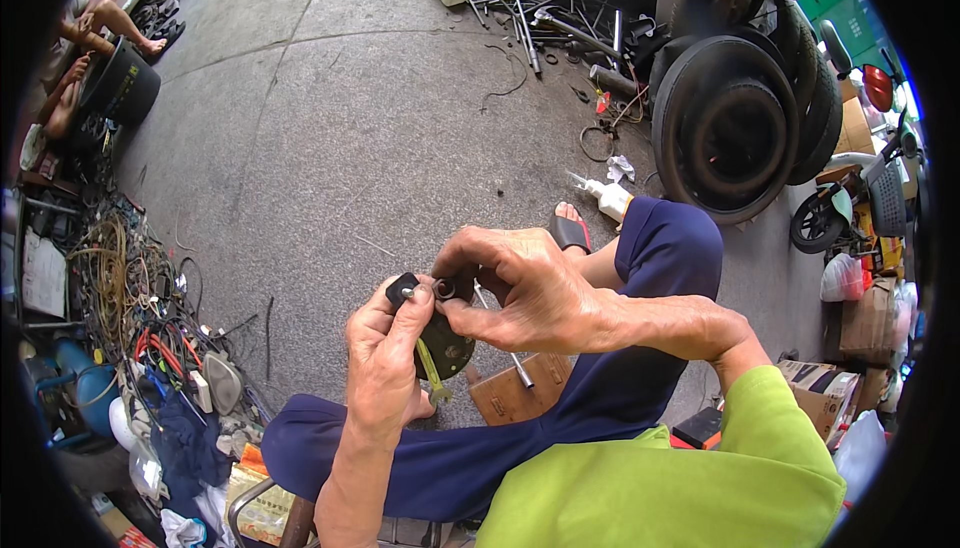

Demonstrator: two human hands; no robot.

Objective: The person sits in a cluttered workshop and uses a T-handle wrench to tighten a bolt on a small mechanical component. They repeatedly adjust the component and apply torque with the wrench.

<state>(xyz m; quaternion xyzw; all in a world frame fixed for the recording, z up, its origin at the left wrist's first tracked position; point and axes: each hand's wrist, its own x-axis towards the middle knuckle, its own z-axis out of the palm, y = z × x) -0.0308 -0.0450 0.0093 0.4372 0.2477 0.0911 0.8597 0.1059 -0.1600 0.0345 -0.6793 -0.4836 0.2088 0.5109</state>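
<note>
In front of my knees, my left hand [385,353] is closed, thumb pressed on a small black block with a metal pin [402,290]. Right beside it, my right hand [535,293] pinches a small dark ring-shaped part [444,289] between thumb and fingers. Under both hands shows a dark round plate [447,346]; my fingers hide part of it, and what supports it is unclear. A yellow-green strip [432,373] hangs below the left thumb. On the ground lies a brown wooden block [490,393], and a metal rod with a socket-like end [523,372] rests across it.
Stacked black tires [725,128] stand at the right, near a white bottle [608,198]. Metal rods [530,8] are heaped at the far side. Tangled cables and scrap [115,288] line the left, where another person's legs [120,23] show beside a black bucket [125,83].
</note>
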